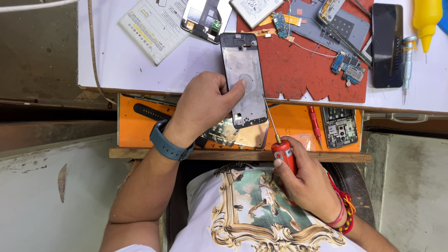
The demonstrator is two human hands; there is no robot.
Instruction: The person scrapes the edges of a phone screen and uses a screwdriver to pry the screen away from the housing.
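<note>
A phone repair bench. Opened phones [340, 127], loose circuit boards [348, 67] and screwdrivers [315, 125] lay across a red mat [298, 74] and an orange tray [140, 128].

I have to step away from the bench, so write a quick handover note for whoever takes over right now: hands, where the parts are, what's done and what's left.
Left hand: grips the stripped phone frame, tilted over the bench edge, thumb on its metal plate.
Right hand: holds the red-handled screwdriver, tip up by the frame's lower right edge.
Parts: circuit boards lie on the red mat; another opened phone and a spare red screwdriver lie on the orange shelf.
Done: the frame is opened and bare.
Left: the boards remain out of the frame.
</note>
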